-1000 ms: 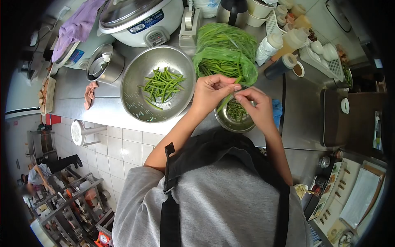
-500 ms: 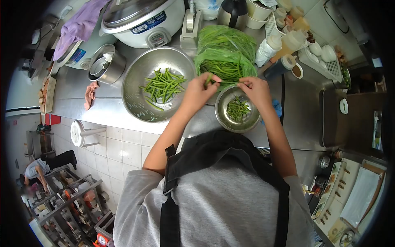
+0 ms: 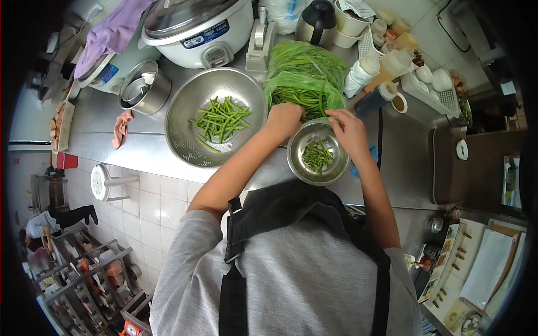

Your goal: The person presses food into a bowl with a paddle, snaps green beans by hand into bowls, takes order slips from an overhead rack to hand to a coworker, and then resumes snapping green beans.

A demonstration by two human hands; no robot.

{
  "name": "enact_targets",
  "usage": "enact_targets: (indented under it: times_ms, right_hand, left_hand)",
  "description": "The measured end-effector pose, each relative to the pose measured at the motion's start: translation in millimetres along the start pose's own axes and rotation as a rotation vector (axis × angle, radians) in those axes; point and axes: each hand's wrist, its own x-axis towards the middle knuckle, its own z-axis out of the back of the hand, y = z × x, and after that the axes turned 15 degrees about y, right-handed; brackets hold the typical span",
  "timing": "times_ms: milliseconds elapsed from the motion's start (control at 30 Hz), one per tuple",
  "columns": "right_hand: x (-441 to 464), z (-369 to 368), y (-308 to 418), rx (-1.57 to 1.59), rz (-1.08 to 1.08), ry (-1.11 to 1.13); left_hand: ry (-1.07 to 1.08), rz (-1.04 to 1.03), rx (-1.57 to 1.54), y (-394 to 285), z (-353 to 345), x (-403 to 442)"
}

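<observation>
My left hand (image 3: 284,121) is closed, knuckles up, at the front of a green plastic bag (image 3: 305,59) of long green beans (image 3: 302,96). The green beans in its grip are mostly hidden by the fingers. Thumb and fingers of my right hand (image 3: 348,130) are pinched together over the back rim of a small steel bowl (image 3: 292,159); what lies between them is too small to make out. Short green bean pieces (image 3: 318,155) lie in that bowl. To the left, a large perforated steel colander (image 3: 182,126) holds longer cut green beans (image 3: 223,119).
Behind the colander are a rice cooker (image 3: 235,39) and a steel pot (image 3: 159,92). Sauce bottles (image 3: 376,98) and a small cup (image 3: 399,103) stand right of the bag. A pink cloth (image 3: 121,129) lies on the steel counter (image 3: 95,126). Another person (image 3: 45,227) bends at a rack, far left.
My left hand has turned knuckles up and moved slightly down and right, hiding the green bean ends that showed before. My right hand stays near the bowl's back rim. The view has shifted slightly.
</observation>
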Motion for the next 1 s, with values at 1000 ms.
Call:
enact_targets:
  times_ms: [1000]
  right_hand:
    - [-59, 27, 46, 0.204, 0.017, 0.337]
  left_hand:
    - [-0.34, -0.4, -0.153, -57, 54, -79]
